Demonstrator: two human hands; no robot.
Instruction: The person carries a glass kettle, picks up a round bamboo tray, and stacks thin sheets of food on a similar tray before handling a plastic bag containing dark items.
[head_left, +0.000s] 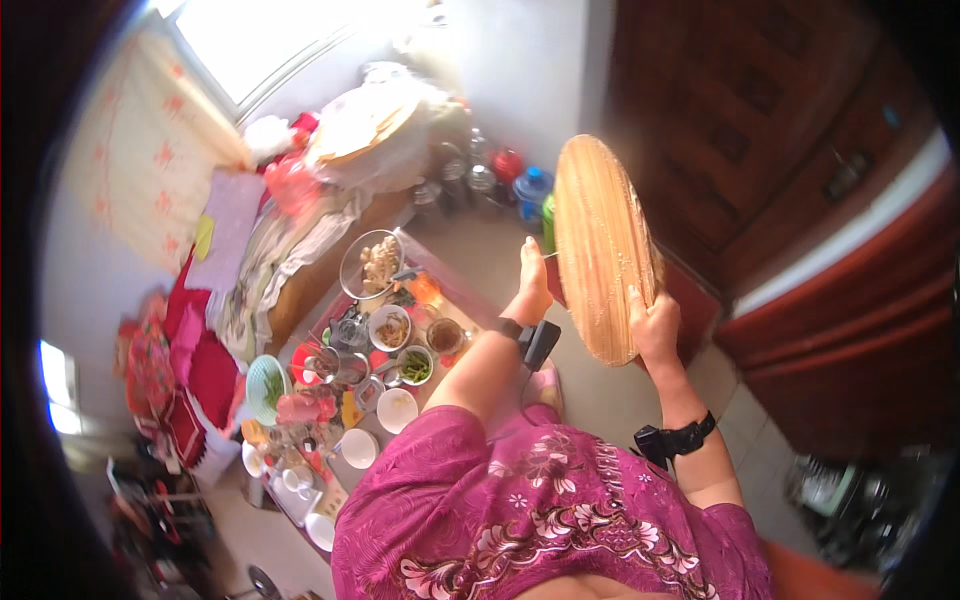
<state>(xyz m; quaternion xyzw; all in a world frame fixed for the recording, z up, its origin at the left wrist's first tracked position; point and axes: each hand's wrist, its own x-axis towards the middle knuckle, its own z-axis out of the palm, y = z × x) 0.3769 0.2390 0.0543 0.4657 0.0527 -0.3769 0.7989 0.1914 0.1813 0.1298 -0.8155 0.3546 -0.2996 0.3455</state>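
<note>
My right hand grips the right edge of a round, flat tray made of pale stalks, with lines of stitches across it. Its thumb lies on the near face; its other fingers are largely hidden behind the tray, which is tilted up on edge. To the left of the tray my left hand is raised, seen from the side with its fingers pointing away from me. A thin pale line shows between that hand and the tray; whether the fingers pinch it is unclear. Both wrists wear black strapped devices.
At left, a low table holds a glass bowl of ginger-like roots, a bowl of green vegetables, white bowls and a light-green basket. Bottles and a blue jug stand by the wall. A dark wooden door is at right.
</note>
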